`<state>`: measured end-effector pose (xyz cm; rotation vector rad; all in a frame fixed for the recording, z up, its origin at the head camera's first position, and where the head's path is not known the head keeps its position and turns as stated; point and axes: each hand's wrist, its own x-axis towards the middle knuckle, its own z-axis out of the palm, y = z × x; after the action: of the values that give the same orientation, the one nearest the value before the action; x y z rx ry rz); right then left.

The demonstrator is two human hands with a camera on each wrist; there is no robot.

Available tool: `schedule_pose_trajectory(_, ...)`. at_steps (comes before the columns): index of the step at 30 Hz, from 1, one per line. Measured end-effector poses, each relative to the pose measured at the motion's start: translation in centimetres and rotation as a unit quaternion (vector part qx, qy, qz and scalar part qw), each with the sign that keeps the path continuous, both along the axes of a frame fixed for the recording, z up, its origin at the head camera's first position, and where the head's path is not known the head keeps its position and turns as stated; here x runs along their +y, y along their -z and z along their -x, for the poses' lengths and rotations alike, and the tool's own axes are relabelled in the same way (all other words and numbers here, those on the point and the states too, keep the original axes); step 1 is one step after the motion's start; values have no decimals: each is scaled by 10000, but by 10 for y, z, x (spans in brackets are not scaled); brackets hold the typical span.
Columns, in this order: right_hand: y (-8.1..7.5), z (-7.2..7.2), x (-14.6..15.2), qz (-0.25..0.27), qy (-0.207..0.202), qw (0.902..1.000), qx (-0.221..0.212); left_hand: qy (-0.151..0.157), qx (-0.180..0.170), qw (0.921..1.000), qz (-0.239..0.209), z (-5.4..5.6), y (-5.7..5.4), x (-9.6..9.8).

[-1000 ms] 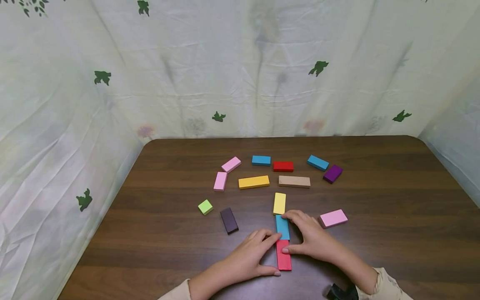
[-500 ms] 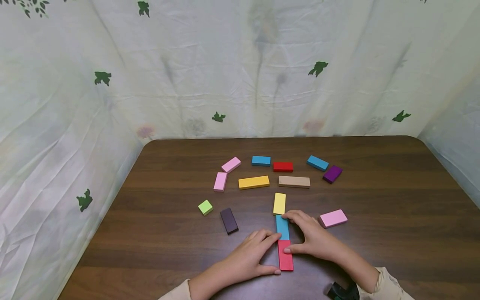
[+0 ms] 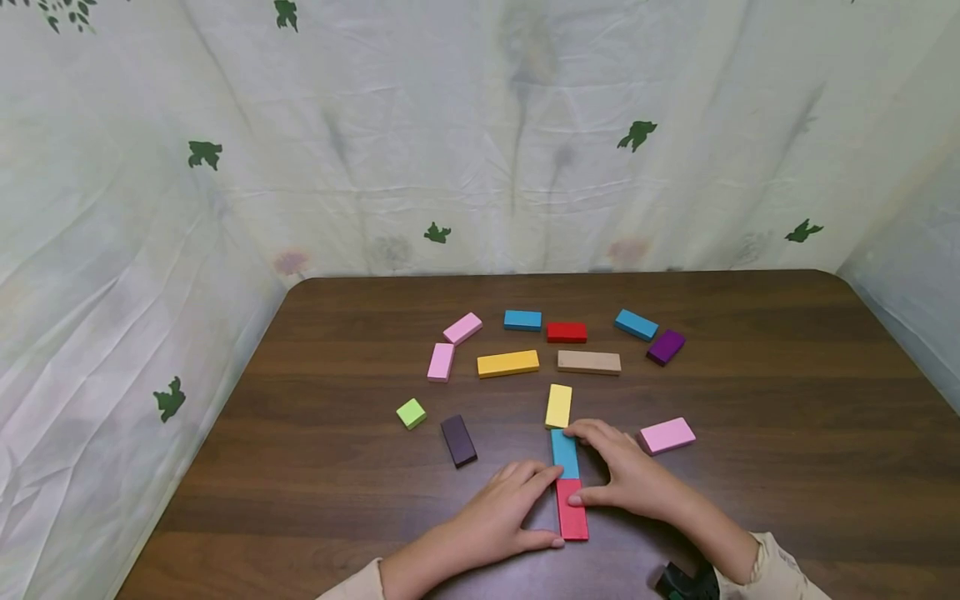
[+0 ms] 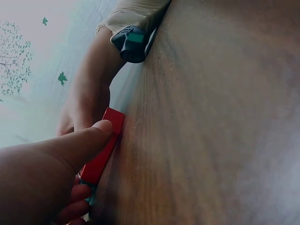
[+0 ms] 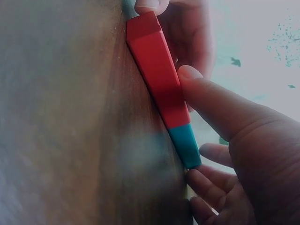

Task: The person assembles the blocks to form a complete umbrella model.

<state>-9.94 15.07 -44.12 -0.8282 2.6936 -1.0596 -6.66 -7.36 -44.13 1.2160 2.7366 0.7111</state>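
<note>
A red block [image 3: 573, 518] lies end to end with a blue block [image 3: 565, 452], and a yellow block [image 3: 558, 406] continues the row at the far end. My left hand [image 3: 501, 517] lies along the row's left side, its index fingertip at the joint between red and blue. Its thumb touches the red block's near end. From the right, my right hand [image 3: 628, 477] rests its thumb on the red block's edge and its index fingertip at the blue block's far end. The right wrist view shows the red block [image 5: 157, 70] meeting the blue block [image 5: 186, 146] flush.
Farther back on the wooden table [image 3: 787, 375] lie pink, blue, red, yellow, tan and purple blocks, including a tan block [image 3: 588, 363]. A green cube [image 3: 411, 413] and a dark block [image 3: 459, 441] are at left, a pink block [image 3: 667, 436] at right.
The red block's near end has shifted slightly to the right, squaring up more under the blue block. Both thumbs have moved a little with it; the other blocks stay put.
</note>
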Motion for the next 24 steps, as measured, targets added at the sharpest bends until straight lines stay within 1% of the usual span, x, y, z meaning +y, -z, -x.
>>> schedule_pose_trajectory(6,-3,-3,0,-88,-23,10000,-24,3,5,10000,1,1,0,0)
schedule_pose_trajectory(11,-4,-8,2,-74,-126,9999,-66,-17,29,10000,2,1,0,1)
schedule_pose_trajectory(14,-2,-12,4,10,-255,9997,32,-29,34,10000,7,1,0,1)
schedule_pose_trajectory(18,2,-16,6,112,-417,9986,297,-29,78,10000,-21,0,0,0)
schedule_pose_trajectory(21,3,-18,7,109,-440,9980,445,-26,101,9999,-53,0,0,0)
schedule_pose_trajectory(24,4,-19,6,112,-432,9979,477,-21,94,9999,-76,0,-1,0)
